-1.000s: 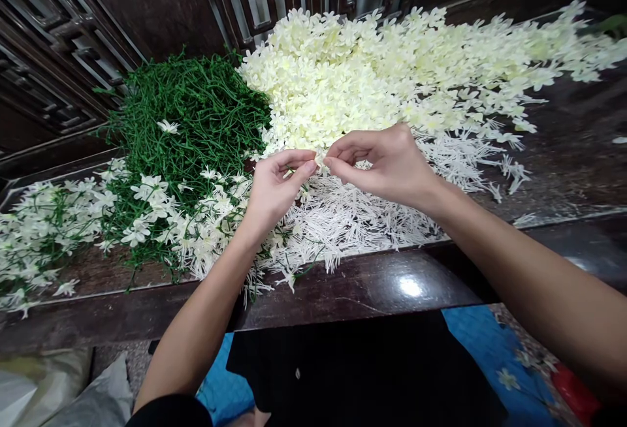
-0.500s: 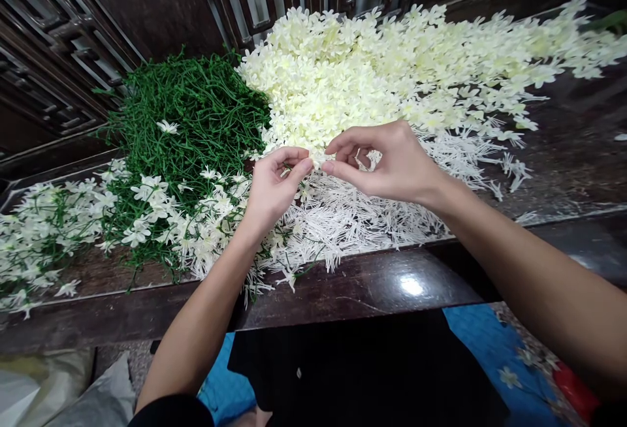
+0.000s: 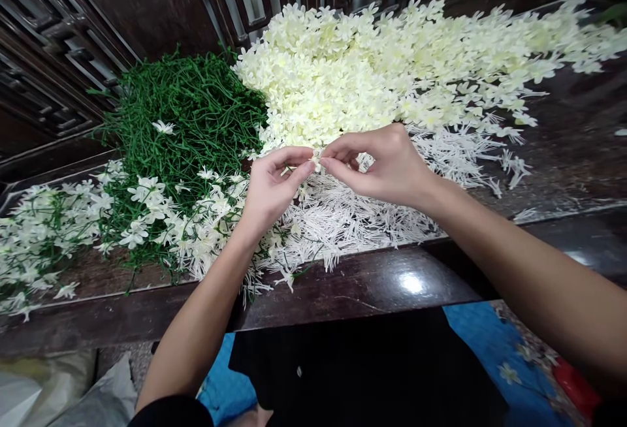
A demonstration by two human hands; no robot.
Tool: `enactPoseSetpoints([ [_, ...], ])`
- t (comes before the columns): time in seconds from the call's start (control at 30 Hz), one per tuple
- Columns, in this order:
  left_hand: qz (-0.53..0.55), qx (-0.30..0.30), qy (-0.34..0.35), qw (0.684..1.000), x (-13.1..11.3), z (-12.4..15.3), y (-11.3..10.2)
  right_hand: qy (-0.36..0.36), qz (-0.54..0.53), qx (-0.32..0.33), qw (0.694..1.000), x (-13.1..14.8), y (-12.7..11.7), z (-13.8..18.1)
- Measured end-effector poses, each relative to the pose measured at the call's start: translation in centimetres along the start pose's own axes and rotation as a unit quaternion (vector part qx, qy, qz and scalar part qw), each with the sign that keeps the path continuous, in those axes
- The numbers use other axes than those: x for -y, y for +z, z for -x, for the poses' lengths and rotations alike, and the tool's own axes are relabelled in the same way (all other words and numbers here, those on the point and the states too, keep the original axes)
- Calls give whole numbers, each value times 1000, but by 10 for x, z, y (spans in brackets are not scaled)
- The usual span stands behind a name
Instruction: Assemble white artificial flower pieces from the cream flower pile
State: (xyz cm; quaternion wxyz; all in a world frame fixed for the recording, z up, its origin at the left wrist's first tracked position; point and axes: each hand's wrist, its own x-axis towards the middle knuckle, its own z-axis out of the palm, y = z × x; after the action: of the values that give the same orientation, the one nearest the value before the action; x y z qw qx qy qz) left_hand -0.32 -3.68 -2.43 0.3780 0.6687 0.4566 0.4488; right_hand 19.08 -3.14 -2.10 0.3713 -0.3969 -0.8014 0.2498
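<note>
My left hand [image 3: 272, 187] and my right hand [image 3: 386, 164] meet fingertip to fingertip above the table, both pinched on a small cream artificial flower [image 3: 316, 157] between them; a thin green stem shows inside the left fingers. Under the hands lies a spread of white plastic stamen pieces [image 3: 353, 218]. Behind them a big heap of cream flower heads [image 3: 392, 68] covers the table. A tangle of green stems [image 3: 191, 113] lies to the left.
Finished sprigs of white flowers on green stems [image 3: 73, 231] lie along the left front of the dark wooden table [image 3: 382, 283]. Carved dark wood panels [image 3: 73, 35] stand behind. Plastic bags [image 3: 59, 394] sit on the floor at lower left.
The right fingers, spread slightly half a second ago, have closed again on the flower. Both hands stay in the same spot; the view shifted slightly.
</note>
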Motion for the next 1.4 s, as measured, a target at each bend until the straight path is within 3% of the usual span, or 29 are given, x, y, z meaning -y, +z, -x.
enactPoseSetpoints([
  [0.5, 8, 5, 15, 1000, 5, 0, -2, -10, -15, -23, 1000, 3, 0, 2],
  [0.83, 36, -6, 61, 997, 5, -1, 0, -102, 3, -60, 993, -1, 4, 0],
  [0.93, 23, -18, 68, 997, 6, -2, 0, -61, -22, -35, 997, 1, 1, 0],
  [1.13, -2, -31, 108, 994, 7, -1, -1, 95, -86, 27, 991, 6, -4, -2],
  [1.4, 9, -23, 97, 995, 5, -1, 2, 93, -178, 26, 979, 8, -1, -3],
])
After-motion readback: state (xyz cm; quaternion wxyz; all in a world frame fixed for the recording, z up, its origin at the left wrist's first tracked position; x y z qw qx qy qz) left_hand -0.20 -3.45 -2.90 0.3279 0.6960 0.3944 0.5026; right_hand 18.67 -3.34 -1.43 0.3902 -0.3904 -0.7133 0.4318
